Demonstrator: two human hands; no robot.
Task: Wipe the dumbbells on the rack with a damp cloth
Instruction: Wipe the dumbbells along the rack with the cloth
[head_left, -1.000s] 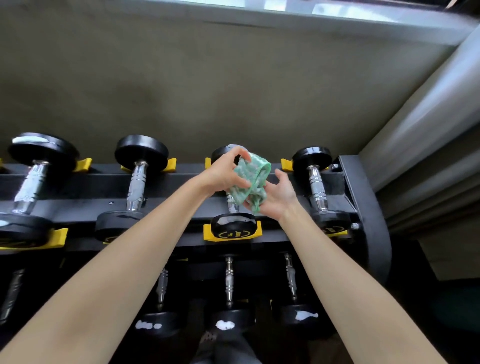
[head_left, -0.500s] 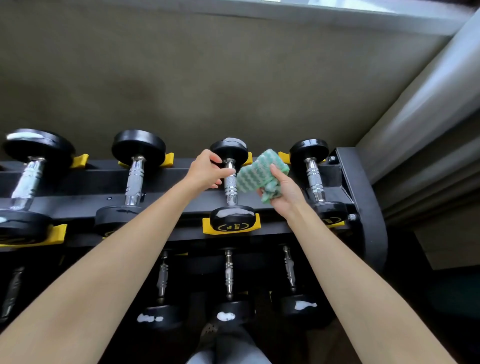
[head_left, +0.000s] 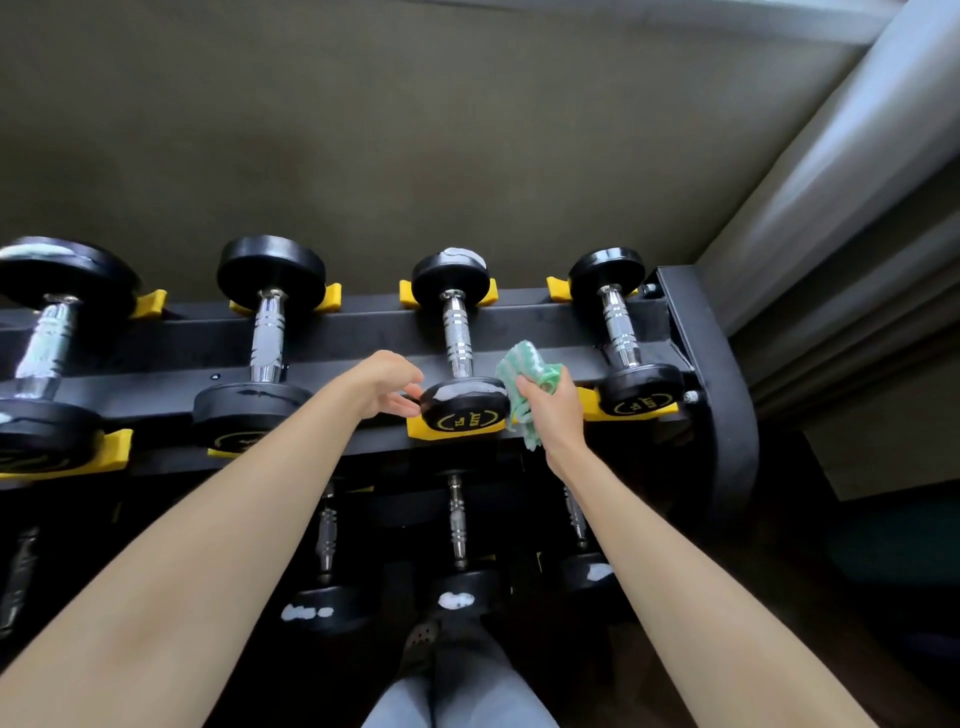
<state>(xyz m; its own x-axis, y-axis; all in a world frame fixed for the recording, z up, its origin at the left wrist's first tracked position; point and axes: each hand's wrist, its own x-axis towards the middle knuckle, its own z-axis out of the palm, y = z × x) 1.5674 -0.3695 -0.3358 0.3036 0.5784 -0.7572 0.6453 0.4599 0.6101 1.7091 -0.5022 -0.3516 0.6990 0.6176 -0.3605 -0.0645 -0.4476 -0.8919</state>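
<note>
A black rack (head_left: 711, 364) with yellow cradles carries several black dumbbells with chrome handles on its top tier. The third dumbbell from the left (head_left: 457, 338) lies between my hands. My left hand (head_left: 384, 382) is at the left side of its near head, fingertips touching the rubber edge. My right hand (head_left: 550, 400) grips a bunched green-and-white cloth (head_left: 527, 369) just to the right of that same head. The cloth's tail hangs below my palm.
More dumbbells lie on the lower tier (head_left: 457, 525), partly hidden by my forearms. A grey wall rises behind the rack and pale curtains (head_left: 857, 208) hang at the right. My legs and a shoe (head_left: 423, 639) show at the bottom.
Both hands have come down from the far head and handle to the near head of the third dumbbell. The cloth passed fully into my right hand.
</note>
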